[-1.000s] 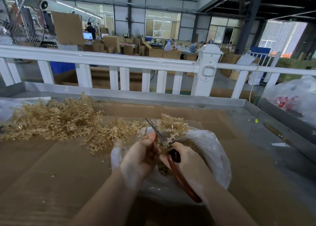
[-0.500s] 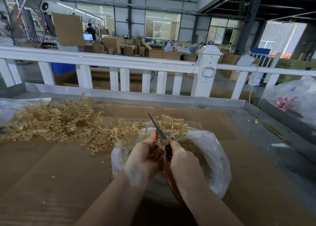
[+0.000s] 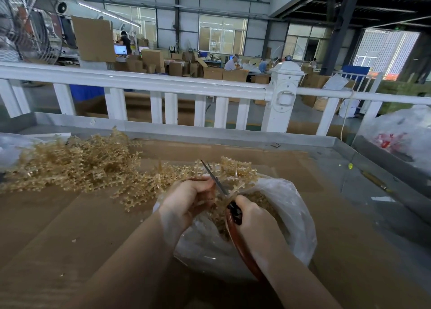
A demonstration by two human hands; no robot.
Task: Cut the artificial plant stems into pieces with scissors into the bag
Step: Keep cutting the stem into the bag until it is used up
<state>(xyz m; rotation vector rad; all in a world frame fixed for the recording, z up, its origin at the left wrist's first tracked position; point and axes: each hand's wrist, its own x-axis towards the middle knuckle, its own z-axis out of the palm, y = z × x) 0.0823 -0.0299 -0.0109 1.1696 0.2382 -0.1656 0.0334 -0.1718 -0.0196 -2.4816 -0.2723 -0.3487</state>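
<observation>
1. Left hand (image 3: 186, 200) over the bag (image 3: 296, 217), fingers curled round a tan stem (image 3: 203, 171).
2. Right hand (image 3: 253, 220) over the bag too, fingers wrapped round the scissors (image 3: 215, 180) handles; blades nearly together.
3. Uncut stem pile (image 3: 70, 161) left of the bag.
4. Risk: nicking the left fingertips, close beside the blades.
5. Risk: pieces flying past the bag's rim.

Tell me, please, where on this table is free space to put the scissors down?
Bare cardboard lies near the front left, between the stem pile and the left hand. More bare surface lies right of the bag, up to the grey table rim. It is crowded at the back left with stems, and at the bag, where the right hand holds the scissors.
</observation>
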